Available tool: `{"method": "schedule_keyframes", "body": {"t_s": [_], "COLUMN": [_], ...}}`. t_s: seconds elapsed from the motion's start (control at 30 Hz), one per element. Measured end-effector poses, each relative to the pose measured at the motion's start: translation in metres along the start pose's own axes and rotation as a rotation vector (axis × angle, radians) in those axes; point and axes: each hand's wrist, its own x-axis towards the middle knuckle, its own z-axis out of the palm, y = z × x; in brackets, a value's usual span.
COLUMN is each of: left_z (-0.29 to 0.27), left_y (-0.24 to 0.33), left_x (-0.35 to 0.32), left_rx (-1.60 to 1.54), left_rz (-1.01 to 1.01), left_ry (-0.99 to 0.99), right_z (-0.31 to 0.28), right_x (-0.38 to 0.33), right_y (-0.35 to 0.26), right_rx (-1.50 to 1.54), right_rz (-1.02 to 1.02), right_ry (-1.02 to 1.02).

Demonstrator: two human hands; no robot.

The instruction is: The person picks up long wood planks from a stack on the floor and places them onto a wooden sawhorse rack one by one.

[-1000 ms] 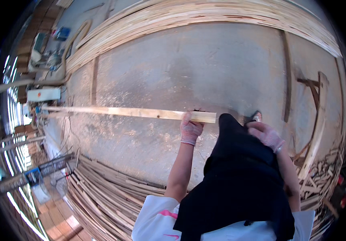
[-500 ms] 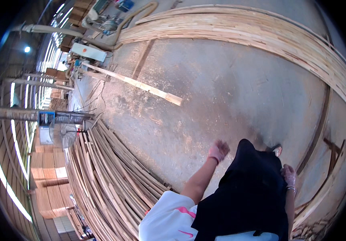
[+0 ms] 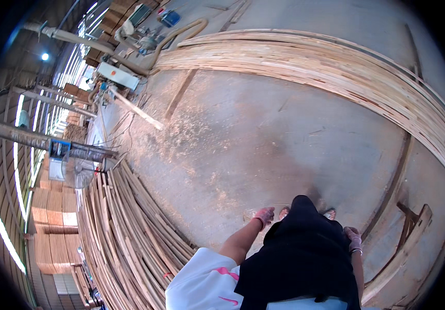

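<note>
1. While both arms hang at the person's sides low in the frame, the left hand [image 3: 265,215] sits just left of the dark apron [image 3: 305,258], gloved, its grip loosely curled and clamped on nothing; it hovers over the bare concrete floor [image 3: 264,129].
2. At lower right, the right hand [image 3: 354,238] rests against the apron's edge, also gloved; I cannot tell whether its grip is apart or together, though nothing shows in it.
3. Sandalled toes peek out just above the apron, planted on the dusty floor.
4. Nearest the left hand, at lower left, lies a deep stack of long thin wood strips [image 3: 129,237], piled flat, seemingly so they keep straight and lift easily.
5. At lower right a short wooden frame piece [image 3: 403,248] leans on the floor, just beside the right arm.
6. Farther off, across the upper right, a second broad pile of strips [image 3: 336,67] borders the open floor.
7. At upper left one single plank [image 3: 137,109] lies alone, running to a white machine [image 3: 118,75] with hoses, well apart from both hands.
</note>
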Motion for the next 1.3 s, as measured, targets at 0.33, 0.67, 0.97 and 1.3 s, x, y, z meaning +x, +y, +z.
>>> {"method": "schedule_keyframes", "body": {"t_s": [0.33, 0.67, 0.97, 1.3], "left_z": [0.211, 0.302, 0.268, 0.385], "left_y": [0.065, 0.152, 0.235, 0.411], "left_x": [0.075, 0.116, 0.213, 0.362], "left_rx": [0.587, 0.045, 0.375, 0.263], "left_rz": [0.302, 0.210, -0.179, -0.011], "left_ry": [0.173, 0.175, 0.388, 0.212], "right_z": [-0.066, -0.062, -0.088, -0.114], "right_x": [-0.014, 0.060, 0.109, 0.183], "right_y": [-0.065, -0.177, -0.260, -0.398], "right_rx": [-0.031, 0.040, 0.097, 0.285], "right_rz": [0.109, 0.025, 0.109, 0.082], "right_ry": [0.252, 0.124, 0.297, 0.294]}}
